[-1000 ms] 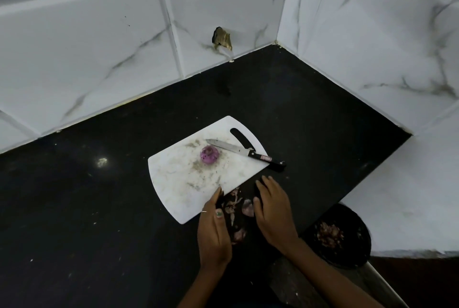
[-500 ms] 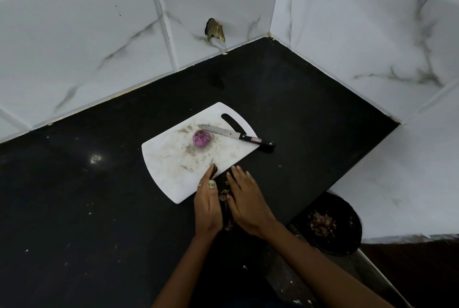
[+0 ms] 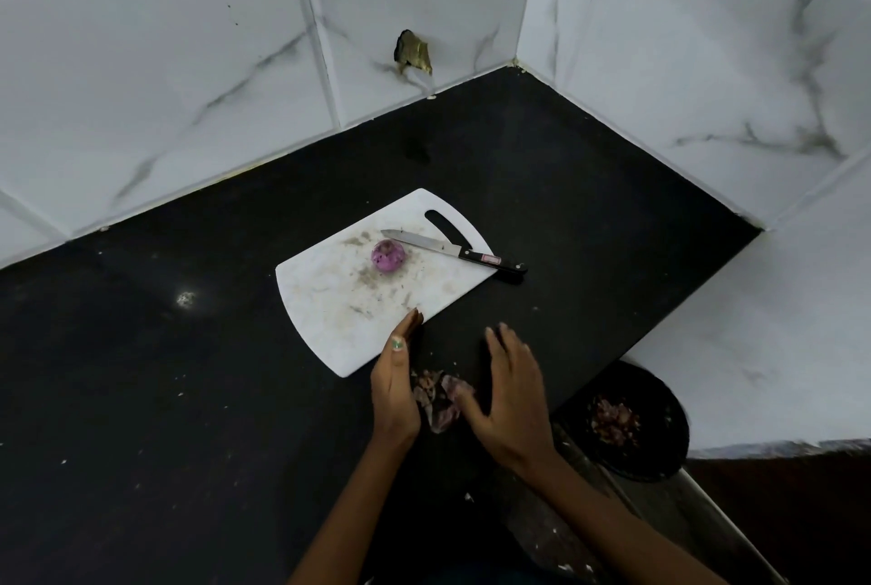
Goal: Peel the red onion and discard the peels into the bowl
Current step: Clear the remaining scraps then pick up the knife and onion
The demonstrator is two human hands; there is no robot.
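- Left hand (image 3: 393, 389) and right hand (image 3: 511, 396), grips flat and empty, have drawn the peels (image 3: 440, 398) toward six o'clock on the worktop (image 3: 141, 396).
- Peeled red onion (image 3: 388, 256) rests on the board (image 3: 339, 315); bowl (image 3: 660, 405) at four o'clock awaits this heap.

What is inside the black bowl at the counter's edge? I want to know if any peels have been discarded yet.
The black bowl holds a small heap of reddish onion peels near its middle. The dark interior hides whatever lies beneath the heap. More peels lie on the counter between both hands.
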